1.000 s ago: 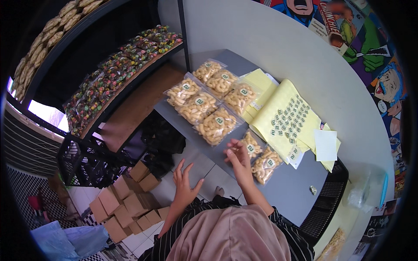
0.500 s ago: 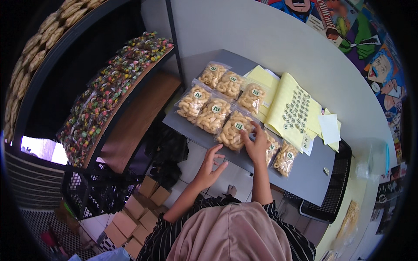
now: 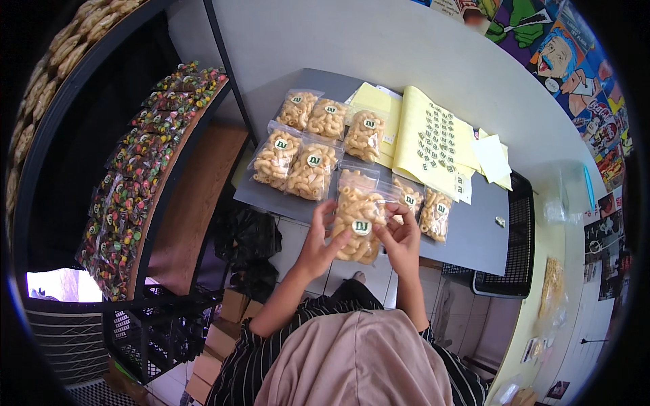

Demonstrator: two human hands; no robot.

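Between my hands, a clear plastic bag of pale curled puff snacks (image 3: 357, 206) with a round white label is lifted off the table's front edge. My left hand (image 3: 321, 245) is closed on the bag's left side. On its right side, my right hand (image 3: 402, 242) grips it, thumb in front near the label. Behind it another snack bag (image 3: 356, 177) is partly hidden. A labelled bag (image 3: 434, 215) and one more beside it (image 3: 409, 196) lie right of my right hand. Further left, several such bags (image 3: 313, 169) lie in two rows.
The grey table (image 3: 477, 227) carries a yellow sheet with small labels (image 3: 412, 139) and loose white paper (image 3: 492, 157). A black crate (image 3: 518, 237) is at the right. Left stands a shelf with bags of colourful sweets (image 3: 145, 149); cardboard boxes (image 3: 221, 338) are on the floor below.
The snack bag that lay on the table under my right hand is now raised toward me. My left hand, empty before, has closed on its other side. The whole view has shifted.
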